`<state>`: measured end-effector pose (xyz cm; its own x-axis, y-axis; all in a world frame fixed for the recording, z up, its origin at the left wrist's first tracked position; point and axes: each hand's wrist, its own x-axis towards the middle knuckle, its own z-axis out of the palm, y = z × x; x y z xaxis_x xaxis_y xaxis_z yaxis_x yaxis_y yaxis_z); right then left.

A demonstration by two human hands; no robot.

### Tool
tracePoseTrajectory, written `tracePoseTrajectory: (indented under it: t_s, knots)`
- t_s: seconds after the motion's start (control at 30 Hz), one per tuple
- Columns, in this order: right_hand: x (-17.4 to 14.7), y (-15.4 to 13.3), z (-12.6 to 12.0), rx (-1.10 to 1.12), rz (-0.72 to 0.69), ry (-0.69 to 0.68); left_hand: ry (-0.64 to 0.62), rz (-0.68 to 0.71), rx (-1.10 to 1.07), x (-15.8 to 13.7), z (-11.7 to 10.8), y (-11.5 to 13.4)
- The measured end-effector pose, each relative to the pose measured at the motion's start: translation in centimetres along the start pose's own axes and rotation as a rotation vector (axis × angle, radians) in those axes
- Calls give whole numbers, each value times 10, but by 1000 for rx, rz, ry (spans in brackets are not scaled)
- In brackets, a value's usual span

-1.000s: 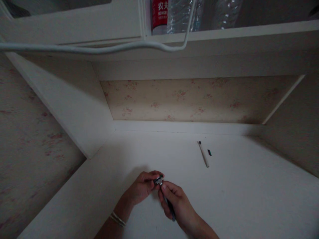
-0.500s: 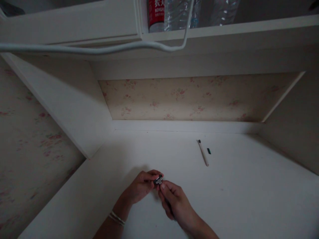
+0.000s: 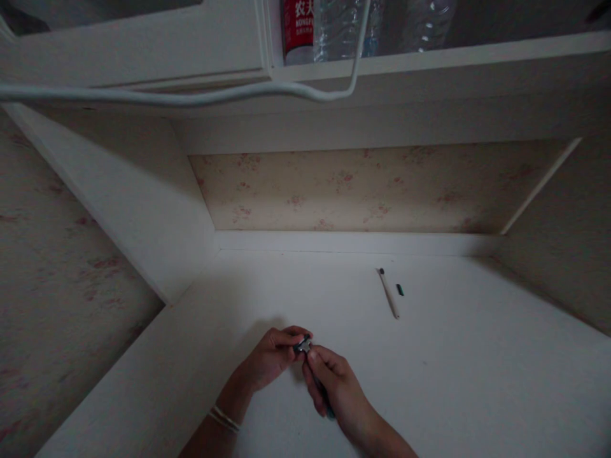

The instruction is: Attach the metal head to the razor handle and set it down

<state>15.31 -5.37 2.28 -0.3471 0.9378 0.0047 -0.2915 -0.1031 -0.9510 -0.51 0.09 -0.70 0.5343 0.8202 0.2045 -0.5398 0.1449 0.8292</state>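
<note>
Now your left hand (image 3: 268, 360) and right hand (image 3: 337, 380) are pinching the razor-like tool (image 3: 304, 345) left of the toothbrush (image 3: 390, 298), baring more handle (image 3: 329, 410).

White lettering on a red bottle label (image 3: 292, 28): "农夫" over "NONGF…"
The label wraps a bottle (image 3: 300, 56) standing in the open compartment of the upper cabinet (image 3: 443, 56), at the top of the head view. Two large Chinese characters read "农夫", the second partly cut off at the label's right side; beneath them run the Latin capitals "NONGF", with the rest of the word out of sight. Under that sits a smaller line of Chinese characters, also white, too small and blurred to read with certainty.
</note>
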Motion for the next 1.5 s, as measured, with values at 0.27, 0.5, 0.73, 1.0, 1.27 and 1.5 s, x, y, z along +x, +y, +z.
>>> tracePoseTrajectory:
  t_s: [0.27, 0.5, 0.73, 1.0, 1.27, 1.5]
  knots:
    - [-1, -5, 1, 11, -13, -15, 45, -21, -73, 1, 1, -2]
    - [-1, -5, 2, 52, -13, -13, 66, -22, -103, 1, 5, 0]
    - [-1, -1, 1, 65, 12, 19, 95, -11, -106, 3, 6, -3]
    - [-1, 7, 0, 167, 90, 94, 145, -5, -158, 2, 10, 0]
    - [0, 1, 2, 233, 104, 112, 128, -36, -164, 2, 7, -5]
    - [0, 8, -1, 228, 72, 85, 127, -51, -143, 3, 10, -5]
